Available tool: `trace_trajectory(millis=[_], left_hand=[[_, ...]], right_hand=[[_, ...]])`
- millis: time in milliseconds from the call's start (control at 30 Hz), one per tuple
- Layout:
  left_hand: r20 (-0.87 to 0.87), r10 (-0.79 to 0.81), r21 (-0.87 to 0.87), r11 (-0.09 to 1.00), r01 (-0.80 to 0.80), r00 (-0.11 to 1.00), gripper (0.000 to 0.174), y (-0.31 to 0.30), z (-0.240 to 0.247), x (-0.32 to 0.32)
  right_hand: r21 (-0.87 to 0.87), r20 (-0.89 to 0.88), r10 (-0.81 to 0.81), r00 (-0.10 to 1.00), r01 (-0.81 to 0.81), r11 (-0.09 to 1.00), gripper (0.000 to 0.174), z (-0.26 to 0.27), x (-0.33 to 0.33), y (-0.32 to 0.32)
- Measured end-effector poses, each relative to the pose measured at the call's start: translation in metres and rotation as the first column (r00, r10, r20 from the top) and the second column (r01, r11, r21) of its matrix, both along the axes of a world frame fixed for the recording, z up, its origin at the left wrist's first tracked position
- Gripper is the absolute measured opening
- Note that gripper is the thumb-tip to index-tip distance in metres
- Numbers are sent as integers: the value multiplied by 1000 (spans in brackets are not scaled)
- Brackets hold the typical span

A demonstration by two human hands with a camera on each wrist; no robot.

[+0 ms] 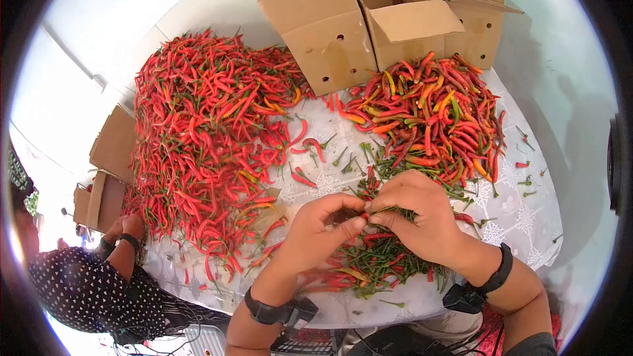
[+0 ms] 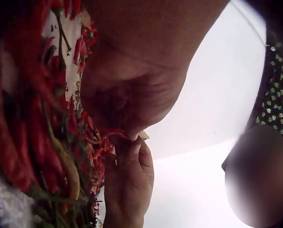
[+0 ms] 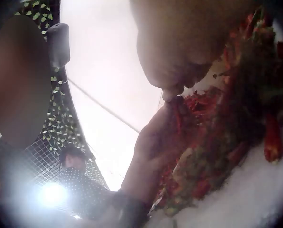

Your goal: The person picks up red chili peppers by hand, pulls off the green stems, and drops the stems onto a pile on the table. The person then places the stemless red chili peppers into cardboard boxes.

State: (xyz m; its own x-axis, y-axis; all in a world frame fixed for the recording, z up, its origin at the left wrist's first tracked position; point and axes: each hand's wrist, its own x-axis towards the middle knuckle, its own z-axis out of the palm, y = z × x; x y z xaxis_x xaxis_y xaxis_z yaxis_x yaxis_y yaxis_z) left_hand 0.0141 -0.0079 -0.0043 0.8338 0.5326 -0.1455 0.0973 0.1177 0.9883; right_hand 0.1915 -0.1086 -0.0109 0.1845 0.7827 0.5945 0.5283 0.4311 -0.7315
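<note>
Over the near side of the table, the left hand [image 1: 323, 231] and right hand [image 1: 422, 217] meet at the fingertips. Between them is a small red chili [image 1: 366, 215], mostly hidden by the fingers. In the left wrist view, a red chili [image 2: 115, 132] shows where the fingertips meet; in the right wrist view, a red chili [image 3: 178, 121] lies along the left hand [image 3: 153, 137]. Both hands pinch with thumb and index finger. Below them lies a heap of green stems [image 1: 382, 264] mixed with red pieces.
A large pile of red chilies [image 1: 198, 125] covers the table's left; a smaller pile [image 1: 442, 118] lies back right. Cardboard boxes [image 1: 323, 33] stand behind. Loose stems [image 1: 339, 157] are scattered across the patterned cover [image 1: 521, 217]. Another person [image 1: 92, 290] works at the left edge.
</note>
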Motion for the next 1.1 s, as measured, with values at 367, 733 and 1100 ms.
trace_trajectory(millis=[367, 733, 1100], left_hand=[[103, -76, 161, 985, 59, 992, 21, 1, -6, -2], [209, -151, 57, 988, 142, 966, 18, 4, -9, -4], [215, 211, -229, 960, -161, 953, 22, 14, 3, -6]], right_hand=[[-230, -197, 122, 973, -166, 959, 12, 1, 6, -4], [-238, -605, 284, 744, -509, 827, 15, -12, 10, 0], [-69, 196, 63, 979, -50, 996, 19, -4, -1, -3]])
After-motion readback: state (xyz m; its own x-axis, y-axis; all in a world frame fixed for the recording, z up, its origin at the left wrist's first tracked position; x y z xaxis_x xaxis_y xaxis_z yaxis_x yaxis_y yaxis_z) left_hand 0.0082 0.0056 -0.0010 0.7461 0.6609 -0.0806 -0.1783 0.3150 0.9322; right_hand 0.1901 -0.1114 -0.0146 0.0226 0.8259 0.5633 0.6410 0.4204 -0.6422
